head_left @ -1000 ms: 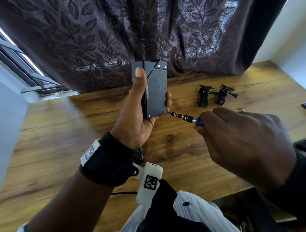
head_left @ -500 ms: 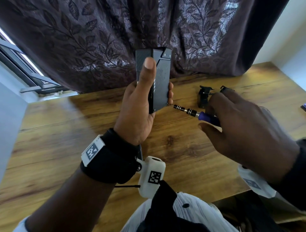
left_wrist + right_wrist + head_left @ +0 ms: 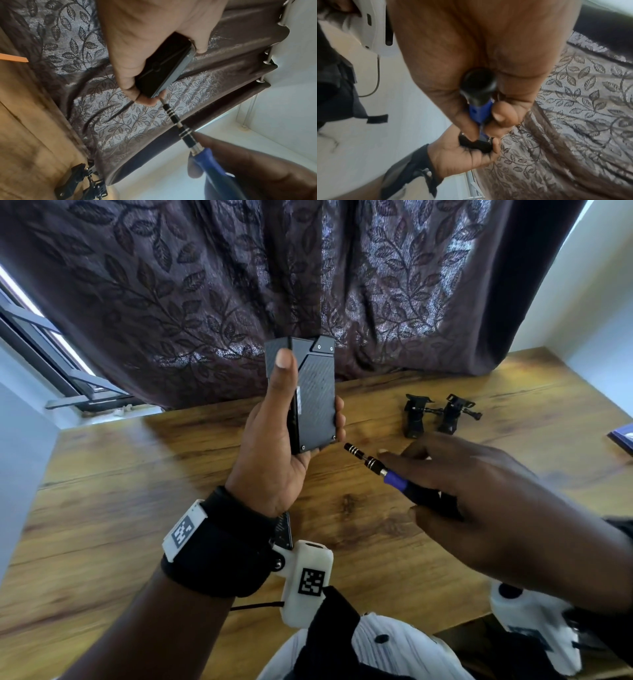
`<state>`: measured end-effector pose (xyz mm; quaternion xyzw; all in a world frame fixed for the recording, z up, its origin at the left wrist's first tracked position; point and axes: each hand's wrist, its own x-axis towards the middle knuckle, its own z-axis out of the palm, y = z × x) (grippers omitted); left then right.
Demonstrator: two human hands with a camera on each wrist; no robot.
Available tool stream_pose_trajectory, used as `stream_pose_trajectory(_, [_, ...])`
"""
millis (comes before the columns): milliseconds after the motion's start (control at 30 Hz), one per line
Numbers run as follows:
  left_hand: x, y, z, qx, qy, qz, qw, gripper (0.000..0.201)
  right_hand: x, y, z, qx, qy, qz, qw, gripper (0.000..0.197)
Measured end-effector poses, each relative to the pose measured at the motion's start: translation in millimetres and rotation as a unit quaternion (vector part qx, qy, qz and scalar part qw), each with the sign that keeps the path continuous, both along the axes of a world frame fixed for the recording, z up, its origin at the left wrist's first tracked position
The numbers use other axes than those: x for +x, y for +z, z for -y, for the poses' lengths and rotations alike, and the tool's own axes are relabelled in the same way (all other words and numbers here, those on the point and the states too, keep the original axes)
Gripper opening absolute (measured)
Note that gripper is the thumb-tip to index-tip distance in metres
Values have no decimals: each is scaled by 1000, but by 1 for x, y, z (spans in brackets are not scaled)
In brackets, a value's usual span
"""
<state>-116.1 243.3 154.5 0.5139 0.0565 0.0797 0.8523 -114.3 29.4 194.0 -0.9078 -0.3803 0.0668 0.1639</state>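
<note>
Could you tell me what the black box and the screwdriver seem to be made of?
Black rectangular box: likely carbon-fibre or textured plastic panels, matt, judging by the fine woven pattern. Blue-handled screwdriver: glossy black metal shaft with silver rings; blue handle looks like plastic.

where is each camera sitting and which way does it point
Head: on the person's head, looking forward and down at the table; both forearms show, the left hand gripping a black box, the right hand holding a screwdriver.
Left wrist: on that wrist, looking along the palm toward the curtain; palm and fingers show.
Right wrist: on that wrist, looking down the screwdriver's handle; both hands show.
Shared: all three show the black box and the screwdriver.
</note>
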Motion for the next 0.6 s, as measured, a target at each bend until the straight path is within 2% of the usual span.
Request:
stream_pose_trajectory(133, [-4, 2, -1, 9, 2, 7, 1000, 56, -8, 6, 3, 107, -37, -4, 994, 35])
stream_pose_trajectory(333, [-11, 5, -1, 29, -10, 10, 999, 65, -17, 19, -3, 187, -103, 7, 977, 11])
stream_pose_trajectory(467, [-14, 4, 0, 28, -7, -4, 1000, 63, -17, 25, -6, 165, -121, 23, 978, 6])
stream_pose_trajectory(600, [-14, 3, 0, 24, 0, -6, 1000, 61, -16, 20, -10, 70, -95, 53, 992, 25])
